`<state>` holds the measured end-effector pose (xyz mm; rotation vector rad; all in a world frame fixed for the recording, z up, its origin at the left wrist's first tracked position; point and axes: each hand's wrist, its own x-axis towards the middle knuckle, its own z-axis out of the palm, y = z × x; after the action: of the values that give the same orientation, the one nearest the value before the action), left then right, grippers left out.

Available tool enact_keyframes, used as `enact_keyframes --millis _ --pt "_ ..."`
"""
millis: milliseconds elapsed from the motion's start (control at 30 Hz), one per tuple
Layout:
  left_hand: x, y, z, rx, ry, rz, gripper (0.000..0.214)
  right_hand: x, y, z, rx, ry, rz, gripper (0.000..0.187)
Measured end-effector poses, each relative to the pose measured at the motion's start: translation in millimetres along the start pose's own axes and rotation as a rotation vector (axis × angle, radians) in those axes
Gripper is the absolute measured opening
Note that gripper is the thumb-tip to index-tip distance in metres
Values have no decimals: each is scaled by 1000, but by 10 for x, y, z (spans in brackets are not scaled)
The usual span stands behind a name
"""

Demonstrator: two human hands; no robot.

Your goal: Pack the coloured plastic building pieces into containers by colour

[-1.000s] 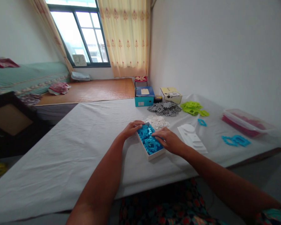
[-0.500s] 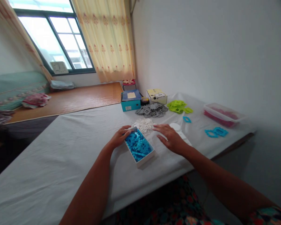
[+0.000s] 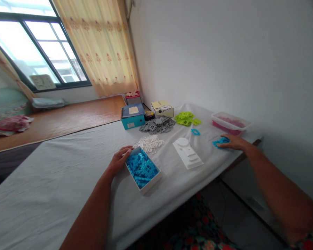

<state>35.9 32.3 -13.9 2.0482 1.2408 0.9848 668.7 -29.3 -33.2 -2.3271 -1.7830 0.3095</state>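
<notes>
My left hand (image 3: 120,159) holds the far left corner of a white open box (image 3: 151,184), with its thumb over the rim. Inside the box lie many blue plastic building pieces (image 3: 143,169). At the right side of the table my right hand (image 3: 232,141) is closed over a small group of blue building pieces (image 3: 219,142), its fingers partly hiding them. A single blue piece (image 3: 195,132) lies apart, farther left. Just beyond the box spreads a pile of white flat pieces (image 3: 150,143).
A white stepped plastic object (image 3: 187,154) lies mid-table. Behind are grey pieces (image 3: 158,125), lime green pieces (image 3: 186,118), a teal box (image 3: 133,119) and a yellow box (image 3: 163,109). A clear tub (image 3: 231,123) of pink-red contents sits near the wall.
My right hand has moved right, from beside the white pieces to the blue pieces at the table's right, and closed on them. My left hand stays at the box. The view has turned right.
</notes>
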Motion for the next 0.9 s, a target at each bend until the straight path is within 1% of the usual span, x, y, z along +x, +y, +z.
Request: enact_keyframes --millis 67,133,200,333,433,500,600,667,800,900 --pt "1 -23 -7 8 14 1 58 24 -109 24 43 0 -63 94" --pt "-2 -42 -18 16 30 1 59 52 -245 38 85 -14 -88 100" --pt "-6 -55 -26 23 41 4 60 75 -384 41 128 -45 -116 103" --pt "-11 -67 -27 32 42 15 59 98 -641 28 222 -113 -188 93" --pt "-13 -62 -22 40 42 17 59 117 -779 13 283 -120 -186 92" --pt "-13 -57 -21 38 43 20 60 136 -833 -1 368 -115 -155 92" --pt "-13 -57 -24 32 42 25 61 158 -865 -35 515 -22 -43 94" --pt "-12 -67 -26 32 39 27 60 168 -876 -61 605 38 5 92" --pt "-7 -103 -21 33 36 36 57 238 -951 -77 709 82 -20 81" --pt "-10 -114 -17 38 30 34 57 380 -1086 -23 663 145 -61 75"
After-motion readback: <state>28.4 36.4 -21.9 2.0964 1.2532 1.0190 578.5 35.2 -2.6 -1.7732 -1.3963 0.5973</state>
